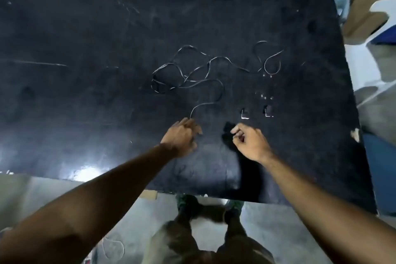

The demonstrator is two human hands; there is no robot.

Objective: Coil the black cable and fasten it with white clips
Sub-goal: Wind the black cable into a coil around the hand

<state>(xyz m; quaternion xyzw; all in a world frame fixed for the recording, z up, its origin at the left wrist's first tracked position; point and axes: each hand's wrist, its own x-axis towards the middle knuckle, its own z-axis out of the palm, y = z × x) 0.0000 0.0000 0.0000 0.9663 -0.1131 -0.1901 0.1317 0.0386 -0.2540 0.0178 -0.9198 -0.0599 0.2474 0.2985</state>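
Legs: trousers [182, 240] and dark shoes [188, 203] are seen at the bottom centre of the frame, standing on a pale floor [267, 221] just below the table's near edge.
Forearms: two bare forearms are stretched up from the lower corners of the frame toward the middle.
Left hand: the left hand [182, 137] is held knuckles-up just below centre, its fingers curled down onto the near end of the black cable [201, 83]; whether the end is actually pinched cannot be told, since the fingertips are hidden under the hand.
Right hand: the right hand [250, 143] is set right of centre, fingers curled with thumb and forefinger pinched together; a small thing may be held between them, but it is too blurred to name.
Table: a large black tabletop [85, 49], scratched and marked, fills most of the frame; a bright glare is seen at its lower left.
White clips: two small white clips [245, 114] [267, 112] lie side by side on the table, just above the right hand and well apart from the cable's loops.
Black cable: the cable lies loose and uncoiled across the centre of the frame, running from the left hand up into tangled loops at centre left, then trailing to a small loop at upper right of centre.
Surroundings: a white plastic chair [364, 64] is seen beyond the table's right edge.
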